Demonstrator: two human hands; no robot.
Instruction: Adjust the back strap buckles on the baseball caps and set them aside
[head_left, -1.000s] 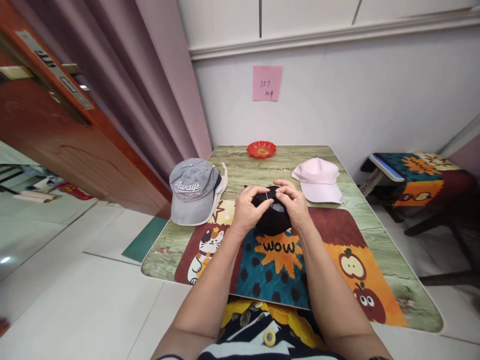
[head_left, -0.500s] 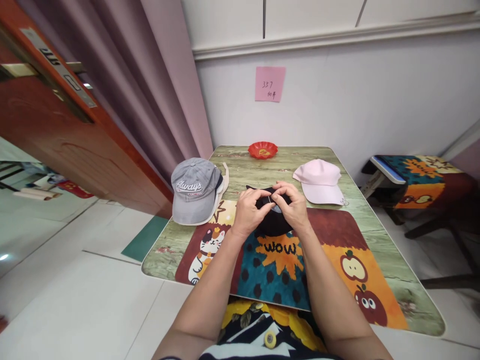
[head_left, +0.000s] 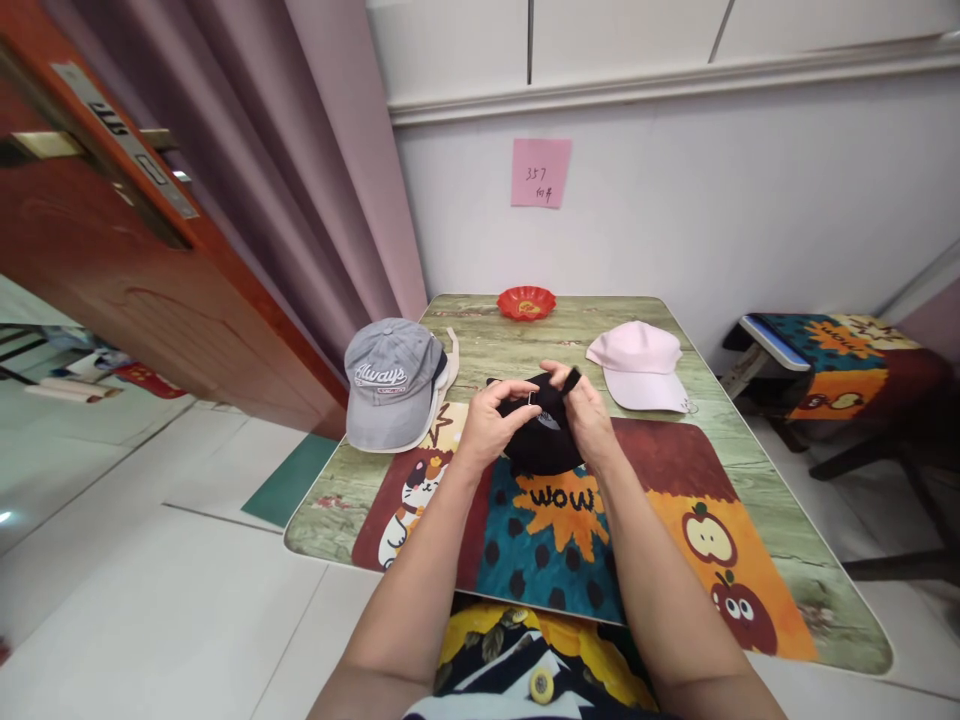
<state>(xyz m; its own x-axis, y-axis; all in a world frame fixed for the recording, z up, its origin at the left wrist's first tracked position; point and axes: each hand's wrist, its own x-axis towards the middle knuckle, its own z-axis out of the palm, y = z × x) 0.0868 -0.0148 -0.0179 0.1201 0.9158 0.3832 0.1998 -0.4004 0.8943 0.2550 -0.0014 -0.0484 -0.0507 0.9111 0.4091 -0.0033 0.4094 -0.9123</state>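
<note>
A black cap [head_left: 541, 450] rests on the printed mat in front of me, with a small greyish patch of lettering showing inside it. My left hand [head_left: 491, 425] pinches the cap's back edge, where a small metallic buckle [head_left: 533, 398] glints at the fingertips. Between the thumb and fingers of my right hand [head_left: 589, 415] is the cap's black strap, whose loose end [head_left: 572, 379] sticks up. Part of the strap is hidden behind the fingers.
Stacked caps, a grey one [head_left: 386, 375] on top, sit at the left edge. A pink cap [head_left: 637, 365] lies to the right. At the back stands a red scalloped dish [head_left: 526, 303]. The patterned mat [head_left: 555, 560] covers the table's near part.
My right hand has drawn apart from the left, to the right, and the strap's loose end now shows above its fingers. The left hand has shifted slightly left, still at the buckle.
</note>
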